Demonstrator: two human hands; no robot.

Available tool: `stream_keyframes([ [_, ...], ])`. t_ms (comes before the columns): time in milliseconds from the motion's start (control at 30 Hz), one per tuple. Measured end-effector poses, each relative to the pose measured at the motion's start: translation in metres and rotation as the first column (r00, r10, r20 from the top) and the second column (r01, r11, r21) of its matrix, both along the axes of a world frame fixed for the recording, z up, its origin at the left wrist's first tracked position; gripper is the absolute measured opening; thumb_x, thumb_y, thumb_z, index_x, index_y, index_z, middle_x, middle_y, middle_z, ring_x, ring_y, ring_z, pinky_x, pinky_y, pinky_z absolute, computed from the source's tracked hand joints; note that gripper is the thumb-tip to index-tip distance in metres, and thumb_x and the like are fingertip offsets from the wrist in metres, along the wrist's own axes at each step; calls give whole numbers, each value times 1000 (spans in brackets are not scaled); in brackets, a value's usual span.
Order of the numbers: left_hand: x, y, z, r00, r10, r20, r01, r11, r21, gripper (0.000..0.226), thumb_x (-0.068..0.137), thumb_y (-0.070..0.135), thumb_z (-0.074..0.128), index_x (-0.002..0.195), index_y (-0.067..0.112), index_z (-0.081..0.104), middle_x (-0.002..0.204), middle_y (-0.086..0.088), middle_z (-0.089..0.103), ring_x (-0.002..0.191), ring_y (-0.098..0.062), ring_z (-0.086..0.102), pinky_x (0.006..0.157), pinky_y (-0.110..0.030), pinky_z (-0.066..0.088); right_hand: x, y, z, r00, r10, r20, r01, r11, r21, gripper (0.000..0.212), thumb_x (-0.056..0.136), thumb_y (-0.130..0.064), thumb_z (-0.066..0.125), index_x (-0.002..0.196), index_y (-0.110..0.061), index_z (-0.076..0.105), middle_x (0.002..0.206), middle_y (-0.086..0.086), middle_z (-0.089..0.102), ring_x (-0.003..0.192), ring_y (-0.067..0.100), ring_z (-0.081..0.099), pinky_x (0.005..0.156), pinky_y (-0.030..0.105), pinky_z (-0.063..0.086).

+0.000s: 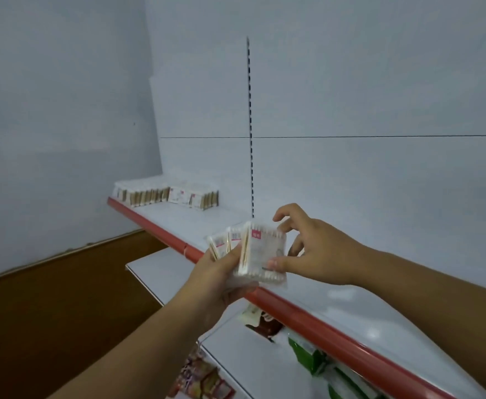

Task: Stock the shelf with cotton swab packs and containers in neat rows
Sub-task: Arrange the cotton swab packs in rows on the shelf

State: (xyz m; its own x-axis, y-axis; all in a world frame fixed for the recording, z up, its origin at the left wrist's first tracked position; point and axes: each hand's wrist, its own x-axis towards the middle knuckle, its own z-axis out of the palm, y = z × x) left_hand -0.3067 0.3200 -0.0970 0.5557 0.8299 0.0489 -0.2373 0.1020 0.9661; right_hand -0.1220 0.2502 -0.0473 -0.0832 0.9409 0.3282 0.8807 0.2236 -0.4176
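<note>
Red-trimmed white metal shelf (293,309): at trim's far left end, stocked rows of clear flat cotton swab packs (167,194), wooden stems showing, stand edge-on. Above trim's middle, left hand (221,272) clamps fanned stack of packs (224,243), apparently as supply. Right hand (316,251) pinches front pack (265,254), thumb low, fingers curled over top, likely peeling it off for shelving.

White shelf (336,286) with red front edge (308,315); clear, pink-labelled swab packs (262,251).
</note>
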Motion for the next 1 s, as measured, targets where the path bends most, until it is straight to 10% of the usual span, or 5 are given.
stream_keyframes([
  [400, -41, 249, -11, 973, 229, -37, -231, 970, -75, 50, 77, 29, 70, 123, 17, 58, 109, -14, 71, 102, -36, 67, 99, -57, 46, -13, 290, -25, 959, 70, -274, -51, 996, 73, 43, 64, -54, 79, 92, -50, 46, 89, -20, 65, 70, -1, 63, 58, 18, 49],
  [800, -64, 472, 16, 944, 246, 221, -240, 969, -54, 52, 66, 24, 71, 114, 11, 59, 95, -9, 75, 75, -26, 73, 56, -30, 59, -5, 463, -52, 837, -198, -510, 354, 906, 230, 33, 63, -27, 87, 82, -29, 60, 72, -14, 69, 59, -4, 61, 47, 5, 41],
  [1000, -97, 632, 30, 906, 76, 416, -51, 996, -73, 49, 64, 31, 70, 110, 15, 63, 83, -4, 75, 68, -17, 72, 49, -24, 55, -65, 595, -71, 876, -312, -369, 408, 887, 217, 39, 61, -23, 88, 83, -26, 56, 56, -19, 58, 48, -6, 55, 45, 4, 36],
])
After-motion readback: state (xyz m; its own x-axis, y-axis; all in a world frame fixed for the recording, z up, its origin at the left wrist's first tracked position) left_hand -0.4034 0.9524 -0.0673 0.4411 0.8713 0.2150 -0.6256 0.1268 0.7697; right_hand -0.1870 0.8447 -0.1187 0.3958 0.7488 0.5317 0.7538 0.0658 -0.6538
